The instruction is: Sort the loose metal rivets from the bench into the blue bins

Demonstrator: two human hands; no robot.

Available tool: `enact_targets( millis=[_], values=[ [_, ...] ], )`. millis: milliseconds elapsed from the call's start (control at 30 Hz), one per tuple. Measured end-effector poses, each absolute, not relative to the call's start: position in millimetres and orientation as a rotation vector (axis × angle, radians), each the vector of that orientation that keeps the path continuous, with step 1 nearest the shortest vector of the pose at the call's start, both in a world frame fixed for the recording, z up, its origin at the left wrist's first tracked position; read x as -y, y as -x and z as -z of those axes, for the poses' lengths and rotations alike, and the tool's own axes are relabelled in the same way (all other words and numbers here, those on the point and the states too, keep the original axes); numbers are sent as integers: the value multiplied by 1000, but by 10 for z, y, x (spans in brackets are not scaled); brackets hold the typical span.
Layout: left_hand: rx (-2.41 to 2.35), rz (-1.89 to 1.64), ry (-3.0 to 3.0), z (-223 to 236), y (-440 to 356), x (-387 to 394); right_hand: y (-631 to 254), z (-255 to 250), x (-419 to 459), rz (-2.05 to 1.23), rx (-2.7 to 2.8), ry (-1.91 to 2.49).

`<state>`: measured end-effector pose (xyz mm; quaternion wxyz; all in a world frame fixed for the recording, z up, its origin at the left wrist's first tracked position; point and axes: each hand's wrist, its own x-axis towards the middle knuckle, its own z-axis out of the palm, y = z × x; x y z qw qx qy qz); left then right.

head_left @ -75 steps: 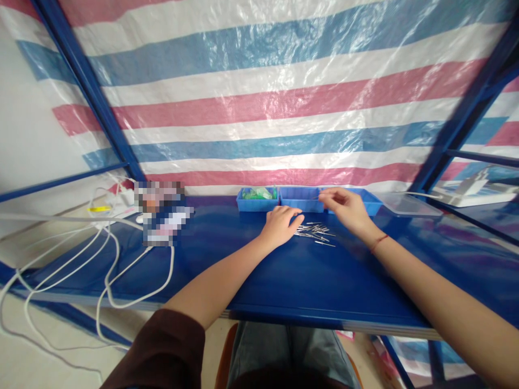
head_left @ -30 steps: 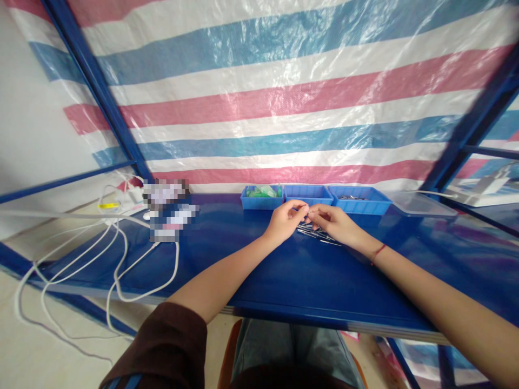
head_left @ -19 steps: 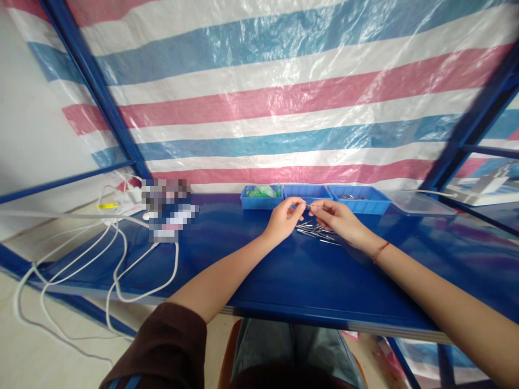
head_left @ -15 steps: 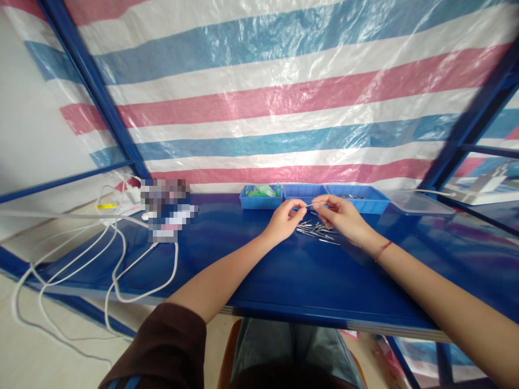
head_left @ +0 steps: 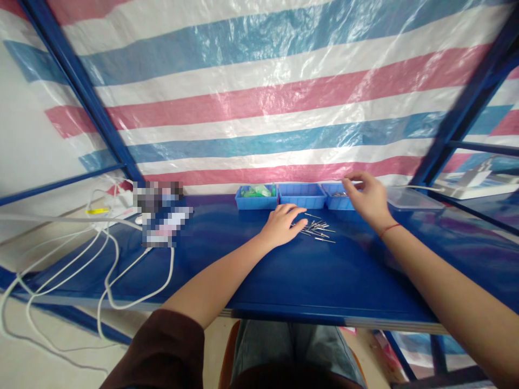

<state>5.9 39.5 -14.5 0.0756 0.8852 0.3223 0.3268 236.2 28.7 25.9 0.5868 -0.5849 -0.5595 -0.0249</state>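
Note:
Beside the left edge of a small pile of thin silver metal pins (head_left: 320, 228), which look like blind rivets, my left hand (head_left: 281, 224) is open, thumb and fingers apart. Another pin lies just behind the pile. My right hand (head_left: 367, 197) is raised over the right blue bin (head_left: 339, 203), thumb and fingertips pinched together. A thin pin seems to stick out leftward from that pinch, though it is small and faint. More metal pins show inside this bin, partly covered by my hand.
The middle blue bin (head_left: 302, 202) and the left blue bin (head_left: 256, 202), holding green-and-clear plastic, stand along the back. A clear plastic lid (head_left: 416, 198) lies at right. White cables (head_left: 172, 270) hang over the front edge at left. A striped tarp (head_left: 259, 108) closes off the back.
My hands have parted. The right hand has moved from above the pile, right and back to the right bin. My left hand has let go of the pin and lowered towards the pile.

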Motion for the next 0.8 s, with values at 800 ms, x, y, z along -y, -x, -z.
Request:
enact_targets(
  millis=[800],
  values=[
    [-850, -1200, -2602, 109, -83, -398, -1975, -79, -153, -212, 2108, 1192]
  ],
)
